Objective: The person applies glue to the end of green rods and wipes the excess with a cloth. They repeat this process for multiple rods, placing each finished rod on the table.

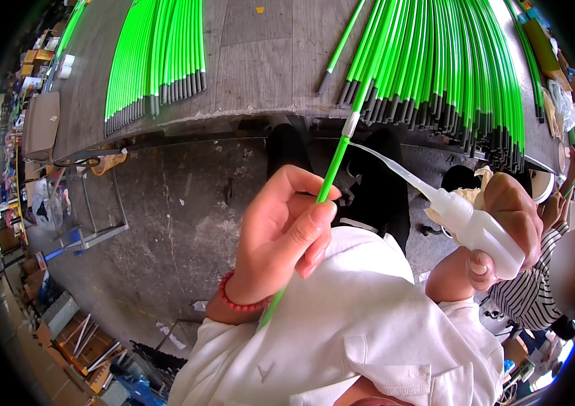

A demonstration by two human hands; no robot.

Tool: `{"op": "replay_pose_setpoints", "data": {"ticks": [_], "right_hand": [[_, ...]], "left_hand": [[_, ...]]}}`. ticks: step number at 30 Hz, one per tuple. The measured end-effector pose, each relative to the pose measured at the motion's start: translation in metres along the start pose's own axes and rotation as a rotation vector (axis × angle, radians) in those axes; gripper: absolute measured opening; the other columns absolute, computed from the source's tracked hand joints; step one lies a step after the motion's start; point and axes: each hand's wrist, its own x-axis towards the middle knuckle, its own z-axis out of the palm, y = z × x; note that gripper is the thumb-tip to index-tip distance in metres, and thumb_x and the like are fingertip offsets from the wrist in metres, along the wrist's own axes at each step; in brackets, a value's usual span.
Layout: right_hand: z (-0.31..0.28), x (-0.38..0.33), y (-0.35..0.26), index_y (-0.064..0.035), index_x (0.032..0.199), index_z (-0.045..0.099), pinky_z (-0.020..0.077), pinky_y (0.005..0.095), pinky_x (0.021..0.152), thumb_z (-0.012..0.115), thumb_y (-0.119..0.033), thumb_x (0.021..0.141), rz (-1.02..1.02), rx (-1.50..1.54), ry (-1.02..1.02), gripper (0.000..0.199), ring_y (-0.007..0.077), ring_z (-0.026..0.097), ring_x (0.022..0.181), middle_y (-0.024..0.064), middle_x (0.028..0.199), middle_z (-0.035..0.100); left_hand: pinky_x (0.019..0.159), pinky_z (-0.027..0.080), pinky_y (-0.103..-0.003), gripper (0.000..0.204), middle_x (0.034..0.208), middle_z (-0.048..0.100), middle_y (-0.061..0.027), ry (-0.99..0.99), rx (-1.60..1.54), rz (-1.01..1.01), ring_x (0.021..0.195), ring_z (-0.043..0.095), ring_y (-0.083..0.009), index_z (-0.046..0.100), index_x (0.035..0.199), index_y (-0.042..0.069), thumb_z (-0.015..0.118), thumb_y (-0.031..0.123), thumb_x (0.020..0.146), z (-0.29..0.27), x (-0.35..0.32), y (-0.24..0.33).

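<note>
My left hand (pixel 267 237) pinches a thin green rod (pixel 334 168) between thumb and fingers; a red bead bracelet circles that wrist. The rod slants up and away, its near end passing down past my hand by the white shirt. Where it meets the table edge, a silver metal sleeve (pixel 351 124) sits on it, and more green rod runs on beyond. My right hand (pixel 514 210) is wrapped round a white squeeze bottle (pixel 487 237), tilted so its long thin nozzle (pixel 389 162) points left. The nozzle's tip is at the rod just below the sleeve. Some crumpled beige material (pixel 463 196) shows beside the bottle.
Many green rods with dark grey ends lie in a right bundle (pixel 436 74) and a left bundle (pixel 155 61) on the grey wooden table (pixel 257 74). At far right sits another person in a striped top (pixel 527 298). A metal frame (pixel 104 210) stands on the left floor.
</note>
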Motion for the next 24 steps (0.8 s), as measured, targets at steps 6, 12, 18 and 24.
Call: {"op": "replay_pose_setpoints", "data": {"ticks": [6,12,18,24], "right_hand": [[0.01,-0.008,-0.002,-0.0016,0.066,0.047,0.025,0.0256,0.043,0.07,-0.05,0.071,0.237,0.171,0.242,0.054,0.0112,0.036,0.048,0.001,0.057,0.042],[0.028,-0.02,0.014,0.0128,0.111,0.048,0.0343,0.018,0.045,0.063,-0.031,0.08,0.631,0.445,0.401,0.055,0.0067,0.043,0.049,0.014,0.076,0.059],[0.064,-0.012,0.031,0.0048,0.099,0.056,0.0252,0.0188,0.044,0.052,-0.034,0.086,0.901,0.744,0.17,0.041,0.005,0.033,0.044,0.0037,0.055,0.048],[0.1,0.002,0.038,0.0036,0.123,0.041,0.0332,0.018,0.045,0.054,-0.032,0.082,0.997,1.194,0.163,0.056,0.0071,0.039,0.048,0.0104,0.097,0.062]], "left_hand": [[0.036,0.03,-0.019,0.019,0.055,0.046,-0.0019,-0.04,-0.053,0.007,0.039,0.037,-0.0048,0.047,0.096,0.0,0.043,0.018,0.096,-0.005,0.001,-0.001],[0.036,0.028,-0.017,0.022,0.055,0.046,-0.001,-0.02,-0.085,-0.027,0.039,0.035,-0.0036,0.048,0.097,0.0,0.039,0.02,0.098,-0.015,0.0,0.003],[0.033,0.022,-0.018,0.014,0.055,0.039,0.0023,0.182,0.069,0.138,0.036,0.026,-0.0023,0.045,0.098,0.005,0.045,0.018,0.095,-0.035,0.009,0.001],[0.033,0.023,-0.017,0.01,0.057,0.04,0.0027,0.245,0.089,0.236,0.037,0.028,-0.0016,0.047,0.096,0.005,0.044,0.015,0.095,-0.061,0.001,0.008]]}}
